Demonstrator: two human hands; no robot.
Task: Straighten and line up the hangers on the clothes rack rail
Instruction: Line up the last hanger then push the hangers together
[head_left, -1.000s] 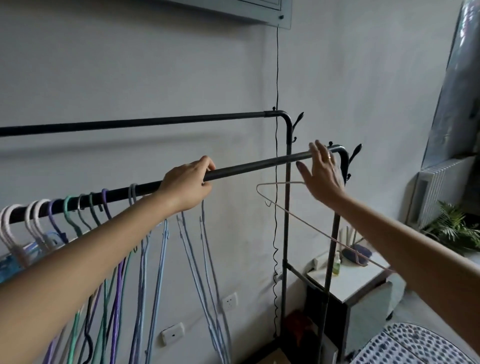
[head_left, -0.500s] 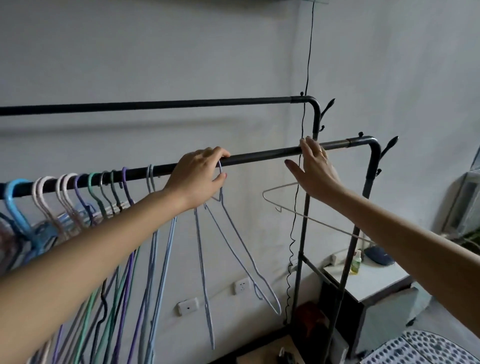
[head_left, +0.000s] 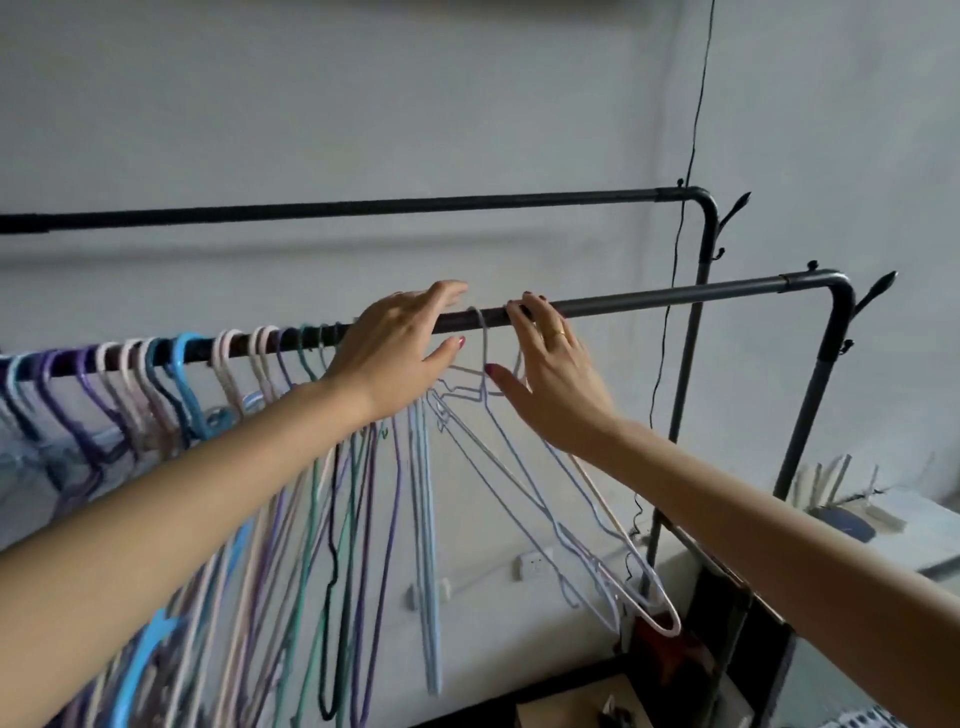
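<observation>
Two black rails of a clothes rack, seen from head height vs. a grey wall. Front rail (head_left: 675, 301) runs from lower left up to a bent corner at right; rear rail (head_left: 363, 210) higher and nearer the wall.

L. hand (head_left: 400, 353): laid over front rail, fingers extended and reaching past the bar, thumb below; released, nothing clasped. R. hand (head_left: 550, 374): just beside it to the right, fingertips (head_left: 519, 312) resting on top of rail, fingers straight, thumb spread low; also released, no grasp. Ring on one finger of r. hand.

Between the two hands: hook of a pale lilac wire hanger (head_left: 480, 332) looped over front rail, body tilted down toward the right. Below r. hand: a white wire hanger (head_left: 644, 587) at a similar slant, lowest corner near the rack's base; hook hidden behind the hand.

Left of l. hand: dense row of hangers (head_left: 182, 358) on same rail, approx. evenly hooked; colours incl. blue, pink, purple, green, white. Bodies overlap and blur toward lower left.

Background: black cable (head_left: 691, 135) hanging down wall, wall socket (head_left: 532, 564) low, white side table (head_left: 924, 525) at far right w/ small items, unclear which.
</observation>
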